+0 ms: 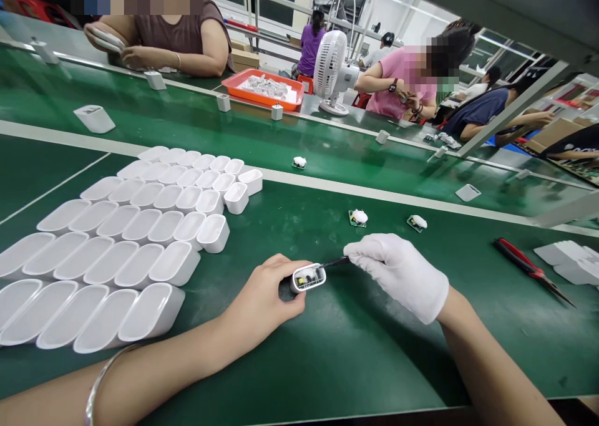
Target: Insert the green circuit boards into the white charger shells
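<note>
Between the thumb and fingers of my left hand (266, 298) is a white oval plastic casing (309, 289), its open end turned up toward me. Inside it a circuit board with a yellow part (301, 281) shows. My right hand (402, 276), in a white glove, pinches a thin black tool, which looks like tweezers (336, 261); its tip reaches the casing's rim. Beyond my right hand lie two small circuit boards with white blobs on top, a nearer-left board (358, 217) and a right board (416, 223). Rows of white casings (175, 261) stand open side up at left.
Red-handled pliers (524, 261) lie at right, beside stacked white casings (568, 261). Across the green belt (196, 123), which carries scattered white pieces and another board (299, 162), several people sit working. An orange tray (262, 89) and a white fan (331, 70) stand there.
</note>
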Demonstrator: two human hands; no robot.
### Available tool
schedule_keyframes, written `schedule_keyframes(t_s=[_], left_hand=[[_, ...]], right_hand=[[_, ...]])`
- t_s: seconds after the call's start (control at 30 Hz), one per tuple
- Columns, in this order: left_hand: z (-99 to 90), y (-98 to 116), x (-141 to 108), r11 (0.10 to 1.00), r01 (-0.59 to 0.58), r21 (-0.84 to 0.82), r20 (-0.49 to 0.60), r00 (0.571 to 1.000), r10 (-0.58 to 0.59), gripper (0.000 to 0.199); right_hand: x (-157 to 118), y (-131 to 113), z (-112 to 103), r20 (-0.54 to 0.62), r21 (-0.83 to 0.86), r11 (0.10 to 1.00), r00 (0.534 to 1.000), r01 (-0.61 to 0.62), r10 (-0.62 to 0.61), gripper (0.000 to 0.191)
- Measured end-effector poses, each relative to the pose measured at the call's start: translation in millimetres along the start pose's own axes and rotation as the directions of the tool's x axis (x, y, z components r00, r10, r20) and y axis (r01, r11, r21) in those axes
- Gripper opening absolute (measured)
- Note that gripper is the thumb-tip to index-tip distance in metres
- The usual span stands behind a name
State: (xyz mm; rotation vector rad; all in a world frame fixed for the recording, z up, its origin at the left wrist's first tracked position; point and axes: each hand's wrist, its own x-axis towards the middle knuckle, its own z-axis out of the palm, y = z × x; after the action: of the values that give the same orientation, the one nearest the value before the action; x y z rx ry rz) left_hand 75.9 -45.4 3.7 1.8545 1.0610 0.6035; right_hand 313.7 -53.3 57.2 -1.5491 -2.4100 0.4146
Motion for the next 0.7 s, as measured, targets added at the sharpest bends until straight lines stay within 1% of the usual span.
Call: schedule_keyframes(t_s=[0.23, 0.3, 0.37, 0.43, 0.5, 0.53, 0.57, 0.63, 0.67, 0.7], left_hand=[[-0.9, -1, 1, 1.000, -0.007, 0.016, 0.000, 1.000, 0.007, 0.040], [-0.8, -2, 1, 1.000, -0.009, 0.027, 0.004, 1.000, 0.009, 0.039], [-0.2, -2, 1, 0.999, -0.022, 0.041, 0.005, 1.000, 0.022, 0.039], [0.8, -1, 0, 0.997, -0.038, 0.062, -0.006, 0.999, 0.038, 0.039], [1.7, 0, -2, 0.996, -0.035, 0.083, -0.039, 0.998, 0.039, 0.043], [1.9, 0, -3, 0.996, -0.027, 0.089, -0.050, 0.998, 0.031, 0.047], [1.8, 1, -5, 0.995, -0.016, 0.095, -0.058, 0.998, 0.022, 0.053], [0.8, 1, -7, 0.991, -0.009, 0.133, -0.075, 0.997, 0.019, 0.064], [-0.1, 1, -7, 0.985, -0.012, 0.172, -0.095, 0.995, 0.029, 0.068], [-1.2, 1, -7, 0.975, -0.013, 0.220, -0.122, 0.992, 0.040, 0.071]], right_hand=[[0, -1, -1, 0.027, 0.005, 1.000, 0.999, -0.025, 0.025, 0.024], [0, 1, -1, -0.017, 0.037, 0.997, 0.998, -0.065, 0.065, 0.024], [0, 5, 0, -0.073, 0.049, 0.990, 0.988, -0.133, 0.137, 0.023], [2, 9, 3, -0.081, -0.021, 0.978, 0.976, -0.207, 0.204, 0.024], [4, 9, 7, -0.031, -0.156, 0.959, 0.972, -0.237, 0.235, 0.027], [5, 6, 10, -0.017, -0.215, 0.949, 0.972, -0.231, 0.233, 0.028], [5, 2, 13, -0.036, -0.253, 0.941, 0.974, -0.224, 0.222, 0.027], [6, -14, 20, -0.143, -0.247, 0.951, 0.978, -0.183, 0.151, 0.020], [6, -24, 25, -0.185, -0.212, 0.969, 0.978, -0.130, 0.091, 0.028], [6, -34, 31, -0.191, -0.164, 0.985, 0.981, -0.057, 0.025, 0.037]])
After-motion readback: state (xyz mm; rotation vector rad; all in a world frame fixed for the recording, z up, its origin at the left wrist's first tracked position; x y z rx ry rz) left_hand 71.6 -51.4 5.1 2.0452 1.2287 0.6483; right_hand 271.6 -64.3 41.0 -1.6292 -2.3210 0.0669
